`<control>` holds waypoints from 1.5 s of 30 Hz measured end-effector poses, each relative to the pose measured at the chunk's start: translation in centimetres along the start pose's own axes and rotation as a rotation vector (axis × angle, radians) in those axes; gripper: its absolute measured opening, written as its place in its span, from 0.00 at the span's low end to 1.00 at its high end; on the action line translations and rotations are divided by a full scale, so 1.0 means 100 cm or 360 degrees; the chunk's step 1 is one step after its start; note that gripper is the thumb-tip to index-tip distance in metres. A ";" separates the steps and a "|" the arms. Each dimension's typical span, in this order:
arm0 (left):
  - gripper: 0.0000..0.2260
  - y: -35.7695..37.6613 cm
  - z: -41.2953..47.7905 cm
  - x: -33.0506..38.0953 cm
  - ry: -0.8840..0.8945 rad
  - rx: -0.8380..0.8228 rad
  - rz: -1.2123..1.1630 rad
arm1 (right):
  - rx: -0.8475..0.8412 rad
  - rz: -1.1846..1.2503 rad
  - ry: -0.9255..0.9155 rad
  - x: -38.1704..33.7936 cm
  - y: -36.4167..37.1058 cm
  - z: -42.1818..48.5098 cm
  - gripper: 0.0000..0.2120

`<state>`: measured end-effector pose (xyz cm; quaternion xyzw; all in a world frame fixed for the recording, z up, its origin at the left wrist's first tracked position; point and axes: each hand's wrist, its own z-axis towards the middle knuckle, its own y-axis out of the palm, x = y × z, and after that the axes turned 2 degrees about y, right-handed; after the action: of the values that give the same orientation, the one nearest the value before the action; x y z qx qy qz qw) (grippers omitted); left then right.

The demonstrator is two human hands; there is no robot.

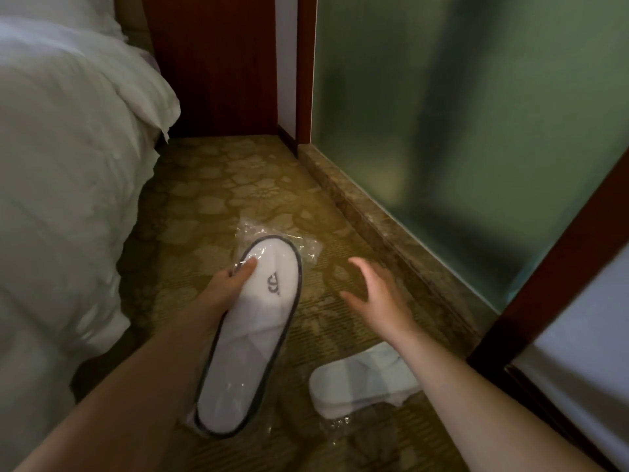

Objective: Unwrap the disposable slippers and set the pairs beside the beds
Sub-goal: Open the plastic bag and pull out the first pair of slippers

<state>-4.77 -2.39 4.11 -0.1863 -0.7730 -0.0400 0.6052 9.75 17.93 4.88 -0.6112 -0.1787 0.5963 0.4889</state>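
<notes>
My left hand grips a white disposable slipper with a dark rim and a small logo, still inside clear plastic wrap that sticks out past its toe. The slipper is held above the carpet, toe pointing away from me. To the right of it, my right hand hovers with its fingers spread and holds nothing. Another wrapped white slipper lies on the carpet under my right forearm, partly covered by it. A bed with white bedding fills the left side.
Patterned yellow-brown carpet runs between the bed and a frosted glass wall with a stone sill. Dark wood panelling closes the far end. A wooden door frame stands at the right.
</notes>
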 end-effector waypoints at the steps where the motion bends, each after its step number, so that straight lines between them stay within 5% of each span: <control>1: 0.26 0.004 0.000 0.004 -0.0014 0.0055 0.0000 | 0.0096 -0.0049 -0.0083 -0.001 -0.001 0.002 0.26; 6: 0.28 0.018 0.002 0.008 -0.0132 -0.0029 -0.0005 | 0.0381 -0.0197 -0.0385 -0.009 -0.006 0.008 0.24; 11: 0.37 0.014 0.005 -0.003 -0.0206 -0.0175 0.0054 | 0.0270 -0.0591 -0.0655 -0.004 -0.003 0.006 0.22; 16: 0.52 0.002 0.029 -0.023 -0.0257 -0.0250 0.0110 | 0.0394 -0.0580 -0.0784 -0.004 0.000 0.009 0.12; 25: 0.58 -0.001 0.016 -0.014 -0.0296 -0.0313 0.0240 | 0.0501 -0.0478 -0.0754 -0.006 0.002 0.011 0.03; 29: 0.46 0.002 -0.004 -0.002 -0.0192 -0.0365 0.0512 | 0.0410 -0.0093 -0.0407 -0.009 -0.002 0.009 0.06; 32: 0.50 0.000 -0.005 -0.010 -0.0129 -0.0387 0.0689 | 0.0390 0.0248 -0.0005 -0.002 -0.003 0.012 0.05; 39: 0.33 0.017 0.001 -0.005 0.0106 -0.0432 0.0675 | 0.0411 0.0791 0.0777 0.011 -0.006 0.016 0.09; 43: 0.38 0.022 0.001 -0.013 0.0161 -0.0427 0.0817 | 0.0411 0.1006 0.0886 0.016 -0.006 0.017 0.13; 45: 0.28 0.022 0.001 -0.020 0.0195 -0.0447 0.0895 | 0.0288 0.0859 0.0708 0.017 -0.009 0.013 0.14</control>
<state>-3.78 -0.80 1.83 -0.4716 -0.6402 0.0115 0.6063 9.26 20.17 4.89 -0.7054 0.1534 0.5696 0.3930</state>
